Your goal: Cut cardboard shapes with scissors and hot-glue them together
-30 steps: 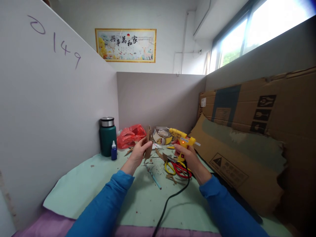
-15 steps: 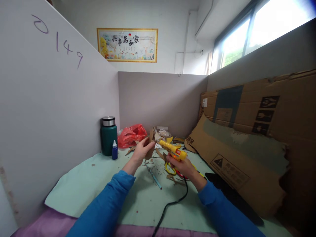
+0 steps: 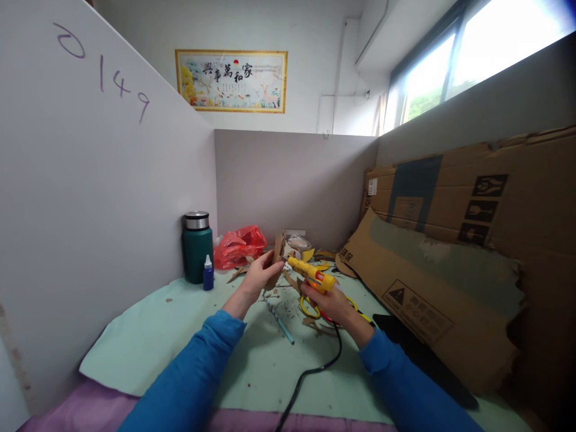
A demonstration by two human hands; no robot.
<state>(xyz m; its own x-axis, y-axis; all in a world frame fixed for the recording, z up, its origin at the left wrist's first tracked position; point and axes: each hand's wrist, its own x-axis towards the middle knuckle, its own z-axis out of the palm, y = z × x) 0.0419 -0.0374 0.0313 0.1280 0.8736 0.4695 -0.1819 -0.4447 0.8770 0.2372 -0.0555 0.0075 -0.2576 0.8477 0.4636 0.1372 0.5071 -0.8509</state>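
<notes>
My left hand (image 3: 257, 279) is closed on a small brown cardboard piece (image 3: 275, 264), held upright above the pale green mat (image 3: 148, 342). My right hand (image 3: 324, 300) grips a yellow hot glue gun (image 3: 311, 275) whose nozzle points left and touches the cardboard piece. The gun's black cord (image 3: 310, 372) trails toward me across the mat. Both arms wear blue sleeves.
A green flask (image 3: 197, 246) and a small blue bottle (image 3: 207, 273) stand at the left partition. A red plastic bag (image 3: 238, 245), cardboard scraps, yellow-and-red scissors (image 3: 315, 311) and a blue pen (image 3: 281, 323) lie on the mat. Large cardboard sheets (image 3: 450, 252) lean on the right.
My right hand has swung the glue gun from upright at the right over to the left, bringing its nozzle onto the cardboard piece. The left hand has barely moved.
</notes>
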